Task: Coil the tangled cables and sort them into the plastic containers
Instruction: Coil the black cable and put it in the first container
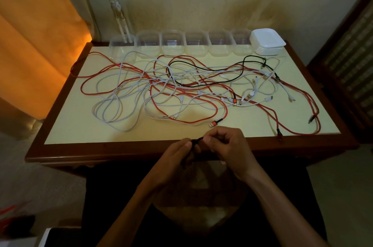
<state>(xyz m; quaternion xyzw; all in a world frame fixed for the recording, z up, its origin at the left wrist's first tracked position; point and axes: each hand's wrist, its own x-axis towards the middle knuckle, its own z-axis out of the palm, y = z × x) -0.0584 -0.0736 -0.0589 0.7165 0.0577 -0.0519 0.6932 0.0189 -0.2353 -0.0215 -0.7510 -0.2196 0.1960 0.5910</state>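
Note:
A tangle of red cables (187, 89), white cables (113, 105) and one black cable (222, 81) sprawls across the cream table top (80, 129). Several clear plastic containers (173, 45) stand in a row along the far edge. Over the table's near edge, my left hand (177, 158) and my right hand (228, 146) both pinch a short dark cable (196, 141) between their fingertips. Its lower part hangs below my hands and is lost in shadow.
A stack of white lids (267, 42) sits at the right end of the container row. One red cable end (279, 135) hangs over the near right edge. An orange curtain (36, 25) hangs on the left, and dark furniture (351, 55) stands to the right.

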